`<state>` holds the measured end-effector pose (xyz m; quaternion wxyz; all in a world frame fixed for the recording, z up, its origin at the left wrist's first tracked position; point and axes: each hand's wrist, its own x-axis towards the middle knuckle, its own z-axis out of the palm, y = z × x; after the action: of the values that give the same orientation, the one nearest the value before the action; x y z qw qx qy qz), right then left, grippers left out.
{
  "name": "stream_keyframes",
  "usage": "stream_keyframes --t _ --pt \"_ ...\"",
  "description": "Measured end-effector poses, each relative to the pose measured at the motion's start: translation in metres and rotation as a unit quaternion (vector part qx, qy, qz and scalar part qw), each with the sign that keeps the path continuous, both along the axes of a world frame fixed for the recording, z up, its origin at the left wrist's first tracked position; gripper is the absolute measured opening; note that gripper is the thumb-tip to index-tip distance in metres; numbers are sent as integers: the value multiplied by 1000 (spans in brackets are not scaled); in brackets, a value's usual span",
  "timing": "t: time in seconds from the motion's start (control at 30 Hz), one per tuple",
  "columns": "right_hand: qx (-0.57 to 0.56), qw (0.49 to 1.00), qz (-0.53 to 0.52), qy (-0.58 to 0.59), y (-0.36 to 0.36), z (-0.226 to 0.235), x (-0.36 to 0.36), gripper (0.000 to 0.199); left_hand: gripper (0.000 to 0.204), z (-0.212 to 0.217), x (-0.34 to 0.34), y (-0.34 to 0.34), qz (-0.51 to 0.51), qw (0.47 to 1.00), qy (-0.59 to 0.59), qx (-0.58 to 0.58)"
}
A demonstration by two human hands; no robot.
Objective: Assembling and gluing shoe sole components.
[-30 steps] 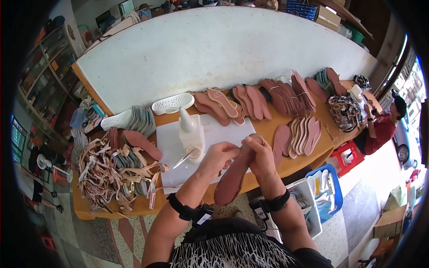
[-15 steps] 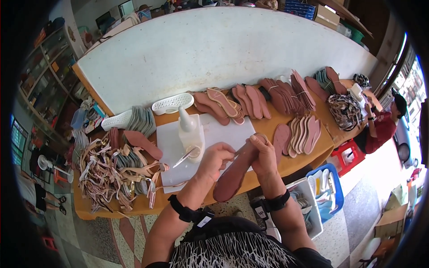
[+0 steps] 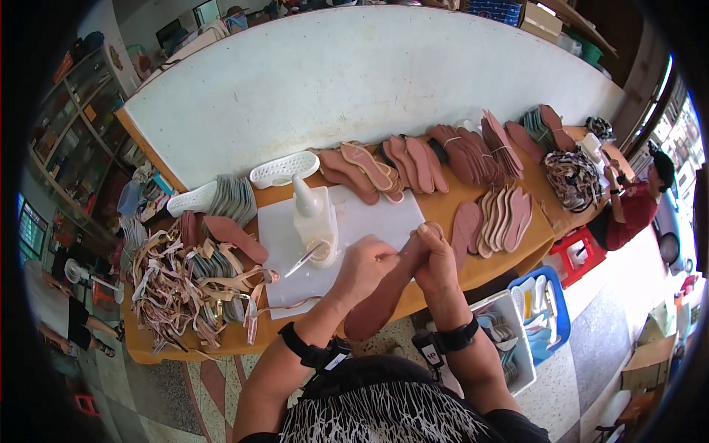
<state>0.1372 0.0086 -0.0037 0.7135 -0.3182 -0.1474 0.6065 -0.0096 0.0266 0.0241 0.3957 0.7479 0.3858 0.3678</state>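
Note:
A reddish-brown shoe insole (image 3: 380, 304) is held at a slant over the table's front edge. Its upper end is gripped in my right hand (image 3: 436, 258), thumb lying on top. Against the insole's left edge, my left hand (image 3: 367, 264) has its fingers curled in; whatever they pinch, if anything, is hidden. Just beyond my left hand stands a white glue pot (image 3: 316, 218) with a cone-shaped top, on a white sheet (image 3: 377, 210). A thin brush (image 3: 301, 264) rests across the pot's round front opening.
Tangled straps (image 3: 196, 284) heap at the table's left. Stacked insoles (image 3: 465, 155) line the back, beside a white last (image 3: 284, 170); more insoles (image 3: 504, 221) lie right. Bins (image 3: 535, 310) stand on the floor at right. A co-worker (image 3: 636, 199) sits far right.
My left hand has shifted slightly right along the insole, and the insole's lower end has swung a little to the left and down. At far left, a bystander has moved.

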Motion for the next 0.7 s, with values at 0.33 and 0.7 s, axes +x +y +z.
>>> stream_keyframes --t 0.33,0.7 --pt "40 996 80 28 -14 -8 -3 35 18 -6 12 -2 -9 995 -47 -84" --pt "-31 999 -25 -23 -13 -1 6 18 10 -2 1 1 -70 907 -210 -360"
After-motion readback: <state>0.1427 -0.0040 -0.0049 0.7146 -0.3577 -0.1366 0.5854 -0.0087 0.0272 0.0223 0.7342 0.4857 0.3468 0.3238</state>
